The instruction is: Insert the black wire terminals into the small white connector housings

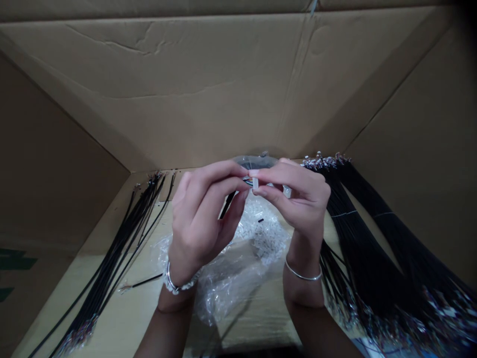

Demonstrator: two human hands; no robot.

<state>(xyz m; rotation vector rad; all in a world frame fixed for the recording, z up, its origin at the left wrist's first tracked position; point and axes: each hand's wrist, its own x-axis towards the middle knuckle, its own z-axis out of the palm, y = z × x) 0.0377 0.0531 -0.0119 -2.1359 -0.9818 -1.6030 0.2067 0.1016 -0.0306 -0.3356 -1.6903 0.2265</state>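
White plastic connector point(255, 183) is up at centre of view, held in the air above the counter, pinched between thumb & index of R hand point(300, 206), w/ that hand's other fingers curled in under. L hand point(197, 221) is closed too, its fingertips point(242, 171) reaching in close to the connector from the left, and a black wire point(227, 205) runs down from behind them. Can't tell exactly where L hand grips the wire, fingers hide it. Another small white piece point(286, 191) shows just past R hand's fingers, partly hidden. Pinching right at the fingertips suits a part this small: both hands kept close together, wrists steady, wire held short so it can't flex, and connector kept in line w/ the wire, no twisting. Below the hands, a clear plastic bag point(223, 283) lies on the pale counter point(137, 318), w/ loose white connectors point(268, 233) heaped in it. Bundled black cables point(122, 253) lie toward counter's left edge, a thicker bundle point(372, 248) along the right edge, w/ a single stripped wire point(139, 283) near L wrist. Cardboard flaps point(186, 64) stand up round the far & side edges. Thin silver bangle point(303, 274) on R wrist.
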